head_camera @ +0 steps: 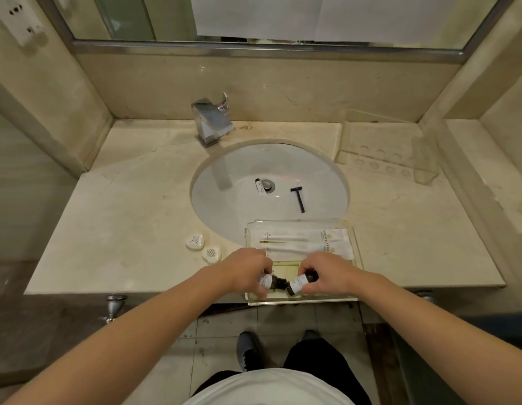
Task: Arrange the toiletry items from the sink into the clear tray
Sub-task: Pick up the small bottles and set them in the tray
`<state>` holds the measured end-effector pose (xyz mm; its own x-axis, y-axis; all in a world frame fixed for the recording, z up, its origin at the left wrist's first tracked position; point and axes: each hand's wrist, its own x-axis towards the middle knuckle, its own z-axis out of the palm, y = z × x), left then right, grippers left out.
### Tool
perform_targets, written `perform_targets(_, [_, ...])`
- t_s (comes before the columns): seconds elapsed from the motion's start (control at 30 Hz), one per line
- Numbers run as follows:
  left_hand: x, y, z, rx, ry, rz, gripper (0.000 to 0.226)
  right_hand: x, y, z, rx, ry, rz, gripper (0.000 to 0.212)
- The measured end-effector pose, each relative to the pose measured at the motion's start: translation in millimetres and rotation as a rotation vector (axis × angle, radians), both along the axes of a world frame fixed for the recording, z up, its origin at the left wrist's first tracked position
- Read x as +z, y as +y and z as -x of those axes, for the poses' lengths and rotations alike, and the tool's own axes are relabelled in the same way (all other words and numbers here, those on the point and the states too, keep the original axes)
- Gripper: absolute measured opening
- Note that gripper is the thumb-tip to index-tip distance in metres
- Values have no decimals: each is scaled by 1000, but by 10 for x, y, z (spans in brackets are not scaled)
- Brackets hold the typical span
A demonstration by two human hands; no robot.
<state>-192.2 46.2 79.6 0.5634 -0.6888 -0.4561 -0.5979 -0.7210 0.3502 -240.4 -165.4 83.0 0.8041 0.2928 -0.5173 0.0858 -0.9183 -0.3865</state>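
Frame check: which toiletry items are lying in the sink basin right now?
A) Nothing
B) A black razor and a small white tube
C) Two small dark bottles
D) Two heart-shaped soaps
B: the black razor and the small white tube lie in the sink basin, the tube beside the drain; the two dark bottles are held in the hands over the clear tray, and the heart-shaped soaps sit on the counter.

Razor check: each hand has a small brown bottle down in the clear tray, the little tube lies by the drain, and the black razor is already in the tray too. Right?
Not quite. The head view shows the black razor still lying in the sink, right of the drain. The rest holds: left hand and right hand each hold a brown bottle in the clear tray, and the little tube lies by the drain.
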Motion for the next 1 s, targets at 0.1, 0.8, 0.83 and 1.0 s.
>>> perform_targets(0.1, [3,11,-1,-9,5,-5,54,-3,1,31,53,-88,62,34])
perform_targets(0.8, [-12,72,-2,-57,31,15,44,10,-57,94,-70,-215,3,21])
perform_targets(0.83, [-16,79,1,-56,33,16,42,1,-77,86,-99,-274,27,23])
perform_targets(1.0, [-35,83,3,-54,32,16,43,-71,-191,66,-141,-245,95,37])
